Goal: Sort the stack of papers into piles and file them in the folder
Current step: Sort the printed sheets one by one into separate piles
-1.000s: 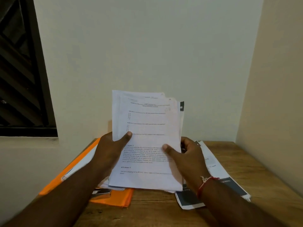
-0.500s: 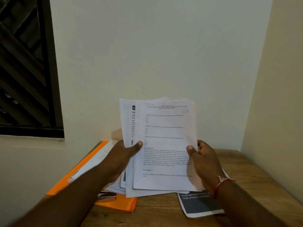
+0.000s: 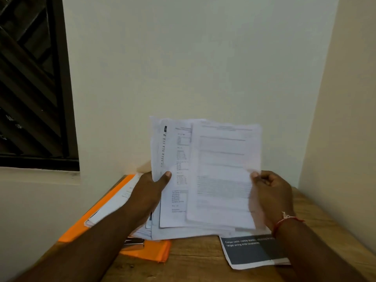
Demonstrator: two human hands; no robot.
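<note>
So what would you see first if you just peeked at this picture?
First, the fan of white papers held up in the middle. The left hand grips it, and the right hand pinches the front sheet by its edge. Next comes the bright orange folder lying on the wooden table at the left, then the dark printed page at the lower right, beside the wrist with a red thread.

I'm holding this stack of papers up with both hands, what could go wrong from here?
The left hand grips the fanned stack of papers only at its left edge, so loose sheets could slide out onto the wooden table. The right hand pinches the top sheet at one edge; a quick pull might crease or tear it.
</note>
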